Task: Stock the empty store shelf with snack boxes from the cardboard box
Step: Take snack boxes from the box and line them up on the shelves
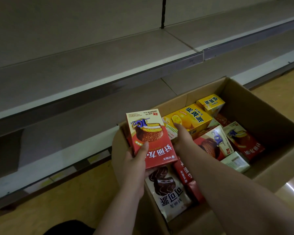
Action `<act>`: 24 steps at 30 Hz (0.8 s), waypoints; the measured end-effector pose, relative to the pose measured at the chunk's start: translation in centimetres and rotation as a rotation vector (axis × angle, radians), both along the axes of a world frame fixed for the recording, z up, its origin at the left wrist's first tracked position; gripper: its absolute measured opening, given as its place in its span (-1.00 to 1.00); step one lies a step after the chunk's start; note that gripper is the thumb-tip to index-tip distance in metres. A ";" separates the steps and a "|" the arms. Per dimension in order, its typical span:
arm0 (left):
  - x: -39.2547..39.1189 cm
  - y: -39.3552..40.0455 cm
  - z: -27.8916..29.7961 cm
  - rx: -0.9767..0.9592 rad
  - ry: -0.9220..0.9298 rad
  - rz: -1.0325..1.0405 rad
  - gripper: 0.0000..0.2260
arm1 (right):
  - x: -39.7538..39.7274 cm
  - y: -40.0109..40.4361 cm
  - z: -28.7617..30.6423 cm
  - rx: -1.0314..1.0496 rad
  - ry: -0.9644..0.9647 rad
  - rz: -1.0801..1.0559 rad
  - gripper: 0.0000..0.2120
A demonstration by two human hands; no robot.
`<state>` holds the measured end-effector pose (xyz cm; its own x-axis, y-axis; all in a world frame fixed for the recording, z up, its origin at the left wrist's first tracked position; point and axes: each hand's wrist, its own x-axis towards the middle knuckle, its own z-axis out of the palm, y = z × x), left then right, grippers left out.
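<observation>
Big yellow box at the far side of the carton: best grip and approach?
Probably from above, pinching the long side edges of the yellow box. It lies face-up against the cardboard box's far wall; the right hand covers its near corner, so reach in once that clears.

— What is in the hands?
— The left hand (132,164) grips a red snack box (151,139) over the cardboard box (268,119); the right hand (182,139) touches its right edge.
— And the shelf (92,65)?
— Bare, just behind the carton of red and yellow boxes (188,117).
</observation>
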<state>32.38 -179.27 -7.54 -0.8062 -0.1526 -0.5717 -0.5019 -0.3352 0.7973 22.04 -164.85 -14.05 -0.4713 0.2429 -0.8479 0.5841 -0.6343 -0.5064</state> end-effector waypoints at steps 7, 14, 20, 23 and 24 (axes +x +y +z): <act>0.1 0.4 -0.4 -0.004 0.005 -0.001 -0.80 | -1.0 0.0 0.1 0.115 -0.034 0.087 -0.35; -0.2 1.0 0.3 0.072 -0.012 -0.004 -0.71 | -1.5 1.4 -0.2 0.176 -0.026 -0.001 0.01; -1.2 0.3 2.7 0.101 0.027 -0.027 -0.74 | 1.8 3.9 8.5 -0.080 0.165 -0.045 -0.48; -2.0 -0.3 4.7 0.101 0.119 -0.038 -0.68 | 5.3 7.6 9.9 -0.088 0.291 0.018 -0.68; -2.3 -0.5 5.2 0.088 0.141 -0.039 -0.63 | 6.4 8.5 10.2 -0.077 0.376 0.046 -0.67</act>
<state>30.12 -179.78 -2.36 -0.8836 -0.0743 -0.4623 -0.4012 -0.3891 0.8292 28.48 -156.35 -3.86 -0.7617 0.1571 -0.6286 0.3951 -0.6564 -0.6427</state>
